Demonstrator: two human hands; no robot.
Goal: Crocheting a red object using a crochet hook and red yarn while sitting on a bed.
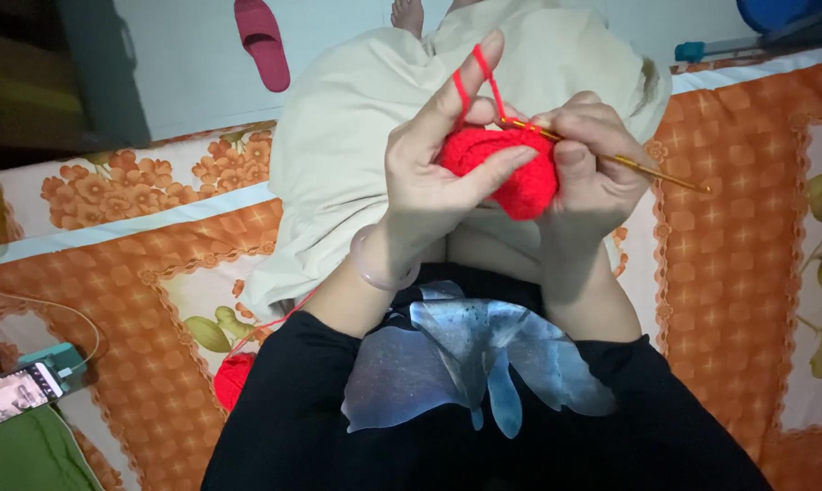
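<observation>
Phone: far left, lying face up by a green cloth, a thin cable running off it; nobody is touching it.

Yarn ball: small and red, on the orange flowered bed cover beside the person's hip, with a strand climbing toward the hands. There is yarn left on it, though how much is hard to tell, since it is half hidden.

Left hand: raised, palm toward the camera, red strand looped over the lifted forefinger to keep it taut; thumb and lower fingers pinch the near edge of the crochet piece.

Crochet piece: red, thick and rounded, held in the air over the lap between both hands. A good lump of fabric is built up already, so by my reading the work is well along but not closed off, since the strand is uncut and a loop sits at the hook.

Right hand: fingers clenched around the hook, tip at the top edge of the piece.

Hook: thin, golden, handle slanting down to the right.

Slipper: pink, on the floor beyond the bed.
</observation>
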